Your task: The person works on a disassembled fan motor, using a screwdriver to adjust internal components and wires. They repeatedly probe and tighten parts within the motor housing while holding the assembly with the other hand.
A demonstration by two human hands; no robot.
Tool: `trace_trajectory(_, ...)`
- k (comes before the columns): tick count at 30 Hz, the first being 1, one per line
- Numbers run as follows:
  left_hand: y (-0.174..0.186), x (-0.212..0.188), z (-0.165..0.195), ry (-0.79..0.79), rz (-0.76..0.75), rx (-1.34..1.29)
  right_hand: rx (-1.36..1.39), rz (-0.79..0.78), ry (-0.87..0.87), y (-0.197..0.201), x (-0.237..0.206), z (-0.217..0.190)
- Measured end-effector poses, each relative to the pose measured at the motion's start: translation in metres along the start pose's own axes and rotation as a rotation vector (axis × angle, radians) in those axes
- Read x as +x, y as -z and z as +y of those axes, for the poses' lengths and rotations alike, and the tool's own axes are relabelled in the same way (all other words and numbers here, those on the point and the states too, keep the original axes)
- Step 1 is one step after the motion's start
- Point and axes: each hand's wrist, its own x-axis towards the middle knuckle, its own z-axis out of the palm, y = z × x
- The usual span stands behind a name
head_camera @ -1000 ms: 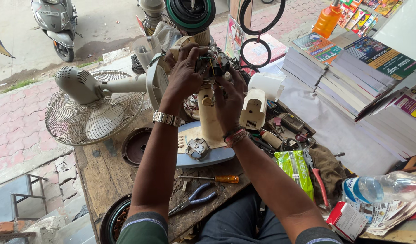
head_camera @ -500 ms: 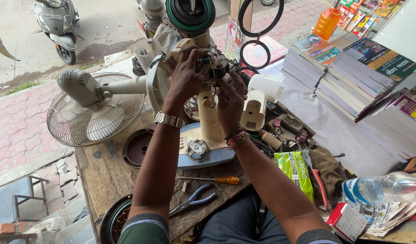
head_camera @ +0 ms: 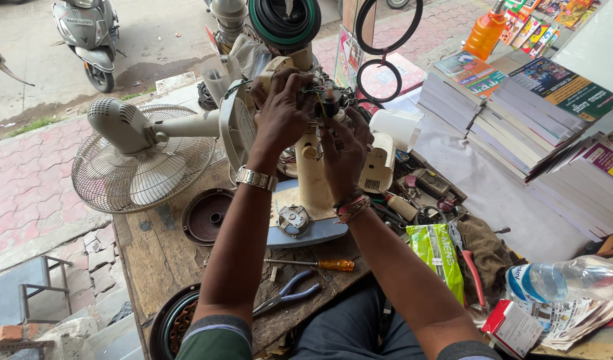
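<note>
A cream table fan stands upright on the wooden bench (head_camera: 153, 267), its neck (head_camera: 314, 180) rising from a blue-and-cream base (head_camera: 300, 230). At the top sits the bare fan motor (head_camera: 328, 100) with loose wires. My left hand (head_camera: 283, 113), a metal watch on its wrist, grips the left side of the motor. My right hand (head_camera: 343, 150), with thread bands at the wrist, pinches the wires and parts at the motor's front. A metal bearing plate (head_camera: 293, 219) lies on the base.
An orange-handled screwdriver (head_camera: 320, 264) and blue-handled pliers (head_camera: 286, 293) lie near my lap. A second fan (head_camera: 136, 153) lies on its side at left. Stacked books (head_camera: 520, 113), a green packet (head_camera: 438, 253) and a water bottle (head_camera: 566, 279) are at right. A scooter (head_camera: 90, 37) is parked beyond.
Both hands stay on the motor; the fingers shift slightly around the wires. Nothing else has moved.
</note>
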Motion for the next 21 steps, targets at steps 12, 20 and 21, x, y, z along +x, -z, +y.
trace_trajectory(12, -0.003, -0.002, -0.002, -0.069, 0.062, 0.027, 0.578, 0.056, -0.316, -0.017, -0.007, -0.004)
trace_trajectory(20, -0.005, -0.004, -0.003, -0.026, 0.042, 0.021, 0.583, 0.113, -0.298, -0.028, -0.004, -0.003)
trace_trajectory(21, -0.005, -0.004, -0.003, -0.058, 0.062, 0.046, 0.591, 0.112, -0.315, -0.029, -0.003, -0.002)
